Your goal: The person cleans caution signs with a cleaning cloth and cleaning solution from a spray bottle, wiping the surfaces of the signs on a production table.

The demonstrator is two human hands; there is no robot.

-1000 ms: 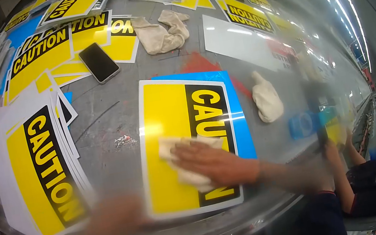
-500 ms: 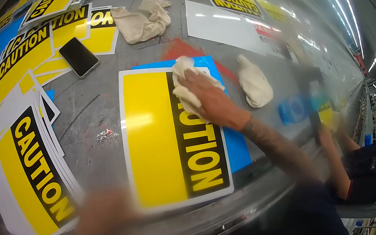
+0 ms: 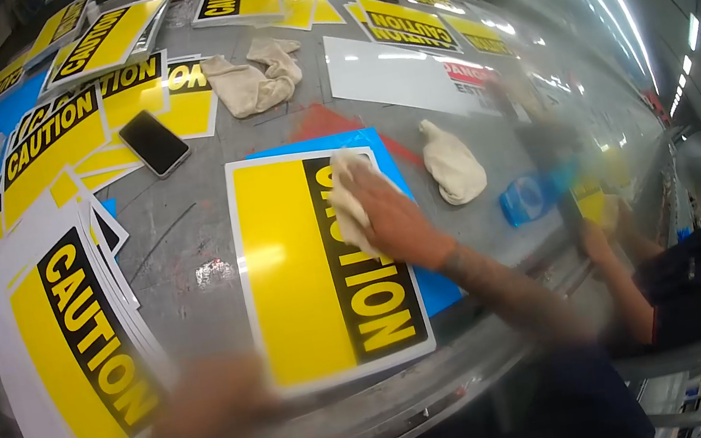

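Note:
A yellow and black CAUTION sign [image 3: 289,267] lies on a blue sheet [image 3: 437,283] at the table's front. My right hand [image 3: 393,221] presses a whitish cloth [image 3: 353,204] onto the upper part of its black band, covering some letters. At the sign's lower left corner is my left hand [image 3: 219,402], smeared by blur, so its fingers cannot be made out. To its left, another CAUTION sign [image 3: 85,336] tops a stack of white-edged sheets.
A phone [image 3: 155,143], crumpled cloth [image 3: 255,76], second cloth [image 3: 453,163] and blue bottle [image 3: 525,199] lie on the grey table [image 3: 176,240]. More signs [image 3: 51,145] are at the back left. A co-worker [image 3: 681,283] is at the right; others' hands show at the far edge.
My right hand and the cloth sit slightly lower and further left in view, still on the black band. The view has shifted, showing more of the co-workers at the far edge.

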